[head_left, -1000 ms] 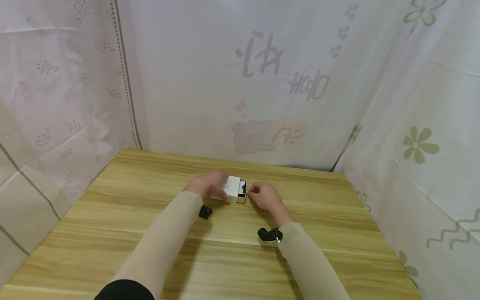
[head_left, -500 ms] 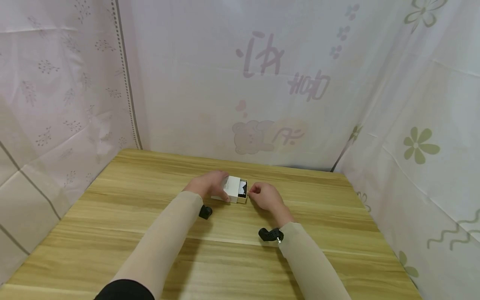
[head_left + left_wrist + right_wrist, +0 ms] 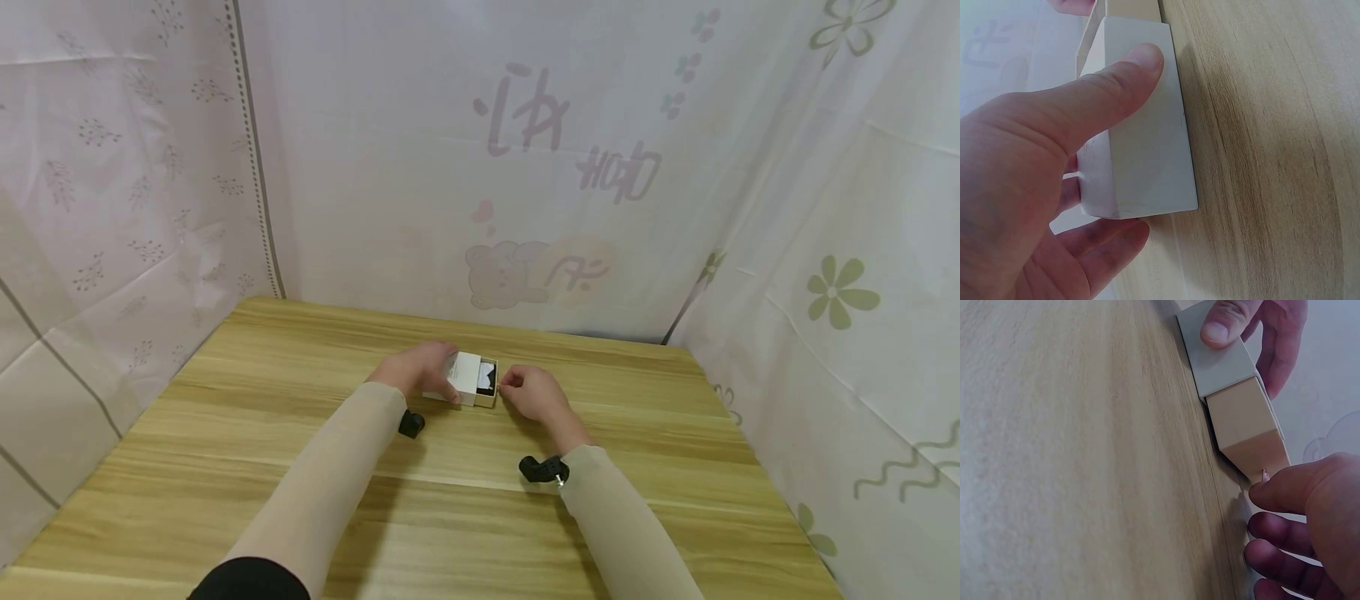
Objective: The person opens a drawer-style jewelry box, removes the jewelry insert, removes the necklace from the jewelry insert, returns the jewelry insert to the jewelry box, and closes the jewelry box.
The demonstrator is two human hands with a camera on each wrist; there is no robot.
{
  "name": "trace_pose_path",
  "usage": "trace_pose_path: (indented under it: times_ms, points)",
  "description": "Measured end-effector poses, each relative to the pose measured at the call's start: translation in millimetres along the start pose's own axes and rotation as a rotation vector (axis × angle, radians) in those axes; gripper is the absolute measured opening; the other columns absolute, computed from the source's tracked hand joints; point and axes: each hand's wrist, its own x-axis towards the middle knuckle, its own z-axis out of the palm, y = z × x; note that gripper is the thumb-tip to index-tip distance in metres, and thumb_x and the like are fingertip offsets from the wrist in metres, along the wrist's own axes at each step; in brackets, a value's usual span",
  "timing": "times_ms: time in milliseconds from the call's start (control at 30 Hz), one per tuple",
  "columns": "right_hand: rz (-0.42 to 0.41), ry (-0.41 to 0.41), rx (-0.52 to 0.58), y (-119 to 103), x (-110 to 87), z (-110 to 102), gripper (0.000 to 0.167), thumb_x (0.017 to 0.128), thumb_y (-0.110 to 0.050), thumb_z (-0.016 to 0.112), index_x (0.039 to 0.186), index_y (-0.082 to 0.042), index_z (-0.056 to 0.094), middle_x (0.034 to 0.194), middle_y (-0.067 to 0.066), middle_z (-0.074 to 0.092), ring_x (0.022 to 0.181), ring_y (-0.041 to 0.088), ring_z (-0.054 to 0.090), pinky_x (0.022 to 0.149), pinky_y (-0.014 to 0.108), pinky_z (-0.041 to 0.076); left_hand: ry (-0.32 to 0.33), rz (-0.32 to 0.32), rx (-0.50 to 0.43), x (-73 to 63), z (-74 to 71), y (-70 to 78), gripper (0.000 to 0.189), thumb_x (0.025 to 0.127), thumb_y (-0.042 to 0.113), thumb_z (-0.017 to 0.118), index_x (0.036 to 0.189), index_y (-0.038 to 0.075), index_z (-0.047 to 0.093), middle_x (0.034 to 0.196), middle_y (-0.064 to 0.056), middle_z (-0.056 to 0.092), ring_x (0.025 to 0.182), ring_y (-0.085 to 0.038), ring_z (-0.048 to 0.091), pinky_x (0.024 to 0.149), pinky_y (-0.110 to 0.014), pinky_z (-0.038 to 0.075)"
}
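Note:
My left hand point(image 3: 417, 368) holds the white outer sleeve point(image 3: 467, 380) of a small drawer box, lying flat on the table. Its thumb point(image 3: 1141, 62) lies along one long side, as the left wrist view shows. From the sleeve's right end the beige inner tray point(image 3: 1244, 419) sticks out partway. Inside the tray show a white piece and a black piece point(image 3: 491, 379), too small to identify. My right hand point(image 3: 536, 393) pinches a small pull tab point(image 3: 1265, 475) on the tray's end face. Its other fingers are bent beneath, off the box.
The wood-grain table point(image 3: 450, 517) extends around the box on all sides. Behind it hangs a pale printed curtain point(image 3: 375, 167), with more curtain to the left and right. A black wrist mount sits on each forearm.
My right hand has shifted slightly to the right, and the tray has slid a little further out of the sleeve. The left hand and the sleeve stay in place.

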Motion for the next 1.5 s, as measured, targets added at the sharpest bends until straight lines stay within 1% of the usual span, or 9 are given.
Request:
trace_pose_path:
  times_ms: [367, 600, 833, 1067, 1300, 1367, 1500]
  points:
    - [-0.008, -0.017, -0.003, 2.0, 0.8, -2.0, 0.011, 0.104, -0.024, 0.074, 0.094, -0.02, 0.077, 0.095, -0.002, 0.076, 0.094, 0.02, 0.066, 0.093, 0.044, 0.055, 0.009, 0.018, -0.024, -7.4, -2.0, 1.9, 0.105, 0.088, 0.032, 0.095, 0.171, 0.005, 0.036, 0.176, -0.016, 0.039, 0.164, -0.038, 0.036, 0.135, -0.052, 0.029]
    - [-0.011, -0.017, -0.003, 0.2, -0.3, -3.4, 0.01, 0.104, -0.022, 0.074, 0.095, -0.02, 0.077, 0.096, -0.002, 0.077, 0.097, 0.022, 0.068, 0.096, 0.046, 0.055, 0.0, -0.005, -0.029, -7.5, -2.3, 3.1, 0.107, 0.087, 0.033, 0.096, 0.172, 0.008, 0.035, 0.177, -0.015, 0.038, 0.165, -0.037, 0.035, 0.136, -0.051, 0.029]
    - [-0.012, -0.02, -0.003, -0.8, -1.0, -4.6, 0.009, 0.103, -0.023, 0.074, 0.095, -0.019, 0.077, 0.097, -0.002, 0.077, 0.098, 0.023, 0.069, 0.097, 0.046, 0.056, 0.019, 0.03, -0.049, -15.0, -3.3, 5.1, 0.103, 0.089, 0.03, 0.095, 0.17, 0.004, 0.037, 0.175, -0.019, 0.04, 0.163, -0.04, 0.037, 0.135, -0.054, 0.029]
    - [-0.01, -0.025, 0.0, 1.3, -1.3, -5.1, 0.01, 0.104, -0.023, 0.074, 0.096, -0.019, 0.077, 0.099, -0.001, 0.077, 0.098, 0.023, 0.069, 0.097, 0.047, 0.056, 0.004, 0.004, -0.016, -8.1, -2.7, 3.0, 0.105, 0.088, 0.033, 0.095, 0.171, 0.007, 0.036, 0.176, -0.015, 0.039, 0.164, -0.037, 0.037, 0.135, -0.051, 0.029]
    - [-0.009, -0.027, 0.007, 1.9, -2.6, -7.0, 0.011, 0.104, -0.023, 0.074, 0.094, -0.018, 0.077, 0.099, 0.0, 0.077, 0.097, 0.023, 0.069, 0.096, 0.047, 0.056, 0.02, 0.025, -0.005, -10.9, -2.2, 4.0, 0.104, 0.088, 0.033, 0.095, 0.17, 0.004, 0.037, 0.175, -0.018, 0.04, 0.163, -0.039, 0.038, 0.135, -0.052, 0.029]
    - [-0.008, -0.024, 0.006, 2.4, -2.9, -7.5, 0.011, 0.103, -0.024, 0.074, 0.093, -0.019, 0.077, 0.098, -0.001, 0.077, 0.097, 0.022, 0.068, 0.096, 0.047, 0.055, 0.019, 0.02, -0.005, -10.6, -2.1, 4.5, 0.104, 0.089, 0.032, 0.095, 0.17, 0.005, 0.037, 0.175, -0.018, 0.04, 0.163, -0.039, 0.037, 0.135, -0.052, 0.029]
    - [-0.006, -0.022, 0.01, 2.2, -4.3, -9.3, 0.011, 0.103, -0.024, 0.074, 0.094, -0.019, 0.077, 0.098, -0.001, 0.076, 0.096, 0.022, 0.068, 0.096, 0.047, 0.055, 0.005, -0.012, -0.004, -4.1, -0.9, 2.8, 0.105, 0.088, 0.033, 0.096, 0.171, 0.008, 0.037, 0.176, -0.015, 0.04, 0.164, -0.036, 0.037, 0.135, -0.051, 0.029]
